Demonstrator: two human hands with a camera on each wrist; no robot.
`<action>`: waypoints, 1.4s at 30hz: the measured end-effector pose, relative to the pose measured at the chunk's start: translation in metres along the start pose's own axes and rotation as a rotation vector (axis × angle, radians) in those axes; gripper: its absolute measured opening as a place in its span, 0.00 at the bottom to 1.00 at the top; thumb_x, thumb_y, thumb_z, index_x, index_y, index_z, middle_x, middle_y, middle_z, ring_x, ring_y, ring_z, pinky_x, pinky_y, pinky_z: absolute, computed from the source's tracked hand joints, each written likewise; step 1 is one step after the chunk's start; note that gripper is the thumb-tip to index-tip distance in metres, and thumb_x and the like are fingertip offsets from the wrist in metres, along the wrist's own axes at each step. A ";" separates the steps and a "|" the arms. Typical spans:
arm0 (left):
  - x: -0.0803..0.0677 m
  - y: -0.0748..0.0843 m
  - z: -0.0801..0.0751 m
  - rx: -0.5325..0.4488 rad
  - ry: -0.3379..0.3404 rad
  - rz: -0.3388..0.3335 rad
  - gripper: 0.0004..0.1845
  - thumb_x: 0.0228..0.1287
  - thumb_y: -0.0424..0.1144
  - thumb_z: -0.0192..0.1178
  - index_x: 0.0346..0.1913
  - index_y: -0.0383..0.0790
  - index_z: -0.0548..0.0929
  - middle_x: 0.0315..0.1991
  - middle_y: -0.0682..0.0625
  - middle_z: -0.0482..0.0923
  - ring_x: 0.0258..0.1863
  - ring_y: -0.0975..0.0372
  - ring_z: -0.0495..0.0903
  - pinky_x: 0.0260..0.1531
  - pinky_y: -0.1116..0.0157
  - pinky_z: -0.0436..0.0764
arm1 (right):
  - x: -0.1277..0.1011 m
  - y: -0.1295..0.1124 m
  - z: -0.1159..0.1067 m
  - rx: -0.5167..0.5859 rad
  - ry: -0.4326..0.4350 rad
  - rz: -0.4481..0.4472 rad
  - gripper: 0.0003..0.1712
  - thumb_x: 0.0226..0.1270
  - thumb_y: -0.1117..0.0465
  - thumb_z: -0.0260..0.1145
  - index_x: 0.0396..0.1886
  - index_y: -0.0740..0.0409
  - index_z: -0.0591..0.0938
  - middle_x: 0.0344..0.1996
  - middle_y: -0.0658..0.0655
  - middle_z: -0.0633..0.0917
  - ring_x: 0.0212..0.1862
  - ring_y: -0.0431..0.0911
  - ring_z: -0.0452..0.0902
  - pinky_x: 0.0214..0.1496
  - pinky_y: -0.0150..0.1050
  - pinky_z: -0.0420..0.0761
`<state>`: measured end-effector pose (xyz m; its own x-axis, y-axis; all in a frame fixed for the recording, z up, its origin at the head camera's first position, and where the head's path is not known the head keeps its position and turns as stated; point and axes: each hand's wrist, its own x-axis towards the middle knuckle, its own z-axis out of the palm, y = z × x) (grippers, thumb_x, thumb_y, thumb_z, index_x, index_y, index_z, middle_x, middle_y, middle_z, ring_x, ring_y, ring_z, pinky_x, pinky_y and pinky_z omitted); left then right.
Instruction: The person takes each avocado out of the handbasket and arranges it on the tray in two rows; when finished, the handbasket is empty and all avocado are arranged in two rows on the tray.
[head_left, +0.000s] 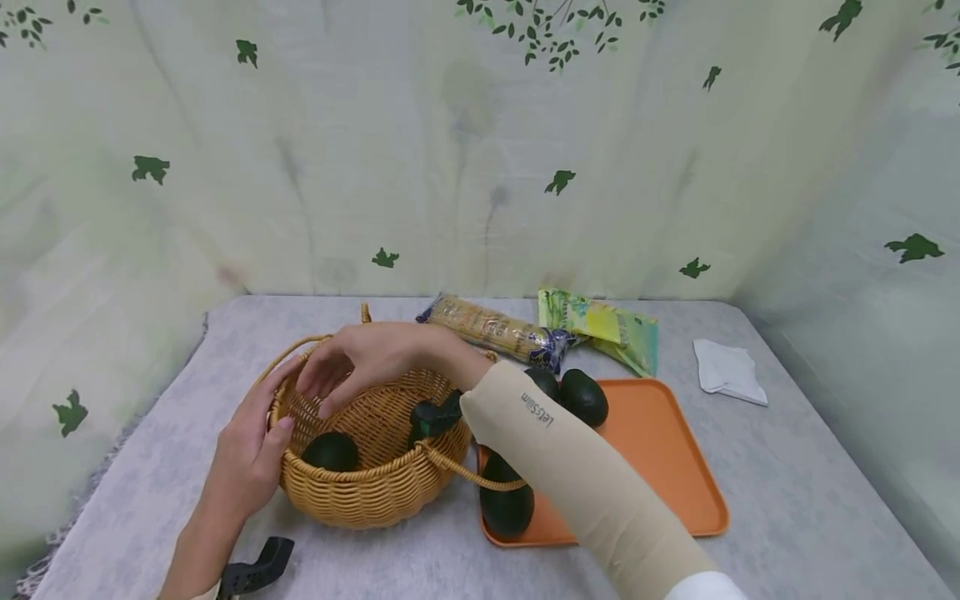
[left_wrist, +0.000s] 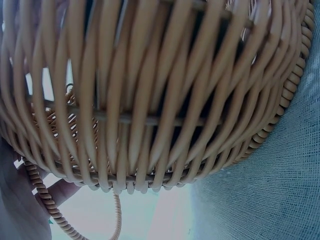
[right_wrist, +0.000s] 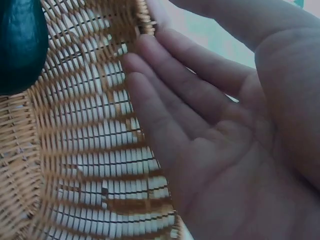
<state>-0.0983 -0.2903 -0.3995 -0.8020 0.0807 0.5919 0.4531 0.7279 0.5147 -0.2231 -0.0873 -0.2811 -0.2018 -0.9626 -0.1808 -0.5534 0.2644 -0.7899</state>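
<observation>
A round wicker basket (head_left: 375, 492) with a loop handle stands on the grey cloth, one dark green avocado (head_left: 332, 452) inside it. My left hand (head_left: 251, 454) grips the basket's left side, thumb on the rim and fingers against the outer wall (left_wrist: 150, 100). My right hand (head_left: 352, 358) hovers over the basket's far left rim, fingers relaxed and holding nothing. In the right wrist view the empty palm (right_wrist: 210, 130) faces the basket's inner weave (right_wrist: 85, 150), with the avocado (right_wrist: 20, 45) at the top left. Three more avocados lie on the orange tray (head_left: 667, 450); one (head_left: 583, 397) is near its back.
Two snack packets (head_left: 498, 329) (head_left: 603, 325) lie behind the tray. A folded white cloth (head_left: 727, 371) is at the right. A black clip-like object (head_left: 258, 567) sits near the table's front edge by my left wrist. Leaf-printed curtains surround the table.
</observation>
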 end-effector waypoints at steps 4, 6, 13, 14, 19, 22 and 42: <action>-0.004 0.000 0.001 -0.008 0.000 -0.012 0.34 0.72 0.34 0.48 0.80 0.49 0.63 0.76 0.42 0.66 0.73 0.53 0.66 0.62 0.84 0.56 | 0.011 0.011 0.005 0.049 -0.084 0.040 0.27 0.70 0.62 0.70 0.67 0.62 0.78 0.60 0.56 0.84 0.56 0.35 0.80 0.59 0.25 0.76; -0.005 0.001 0.001 -0.012 0.000 -0.013 0.33 0.73 0.34 0.48 0.80 0.49 0.63 0.76 0.42 0.66 0.74 0.58 0.64 0.62 0.84 0.56 | 0.014 0.016 0.006 0.067 -0.100 0.052 0.27 0.70 0.62 0.69 0.68 0.62 0.78 0.60 0.55 0.84 0.56 0.35 0.80 0.59 0.25 0.77; -0.006 0.000 0.002 -0.010 0.007 0.000 0.33 0.73 0.35 0.48 0.80 0.48 0.63 0.76 0.42 0.67 0.74 0.69 0.61 0.63 0.84 0.56 | 0.021 0.025 0.004 0.062 -0.088 0.067 0.27 0.71 0.61 0.69 0.67 0.62 0.78 0.61 0.55 0.84 0.55 0.33 0.80 0.58 0.25 0.76; -0.006 0.000 0.002 -0.010 0.007 0.000 0.33 0.73 0.35 0.48 0.80 0.48 0.63 0.76 0.42 0.67 0.74 0.69 0.61 0.63 0.84 0.56 | 0.023 0.026 0.005 0.069 -0.092 0.074 0.27 0.71 0.61 0.69 0.68 0.63 0.78 0.60 0.56 0.84 0.55 0.33 0.80 0.58 0.25 0.76; -0.008 0.000 0.002 -0.008 0.015 -0.005 0.33 0.72 0.35 0.48 0.80 0.49 0.64 0.75 0.42 0.67 0.74 0.65 0.63 0.64 0.83 0.55 | 0.033 0.030 0.013 0.109 -0.122 0.099 0.27 0.70 0.62 0.70 0.67 0.64 0.78 0.59 0.56 0.85 0.54 0.33 0.80 0.58 0.25 0.76; -0.008 -0.001 0.002 -0.007 0.015 -0.007 0.33 0.72 0.34 0.49 0.80 0.49 0.64 0.75 0.42 0.67 0.74 0.63 0.63 0.65 0.82 0.55 | 0.038 0.031 0.017 0.112 -0.148 0.102 0.26 0.69 0.63 0.70 0.66 0.64 0.79 0.57 0.55 0.85 0.53 0.33 0.80 0.58 0.25 0.76; 0.001 -0.002 0.000 0.002 0.019 0.031 0.33 0.72 0.35 0.48 0.80 0.46 0.64 0.75 0.42 0.68 0.74 0.65 0.63 0.64 0.82 0.56 | 0.041 0.037 0.021 0.036 -0.185 0.085 0.29 0.69 0.63 0.71 0.68 0.62 0.77 0.61 0.54 0.83 0.59 0.37 0.79 0.59 0.23 0.74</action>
<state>-0.1000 -0.2913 -0.3998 -0.7801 0.0901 0.6191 0.4766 0.7266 0.4948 -0.2347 -0.1182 -0.3298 -0.0933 -0.9322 -0.3496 -0.5105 0.3463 -0.7870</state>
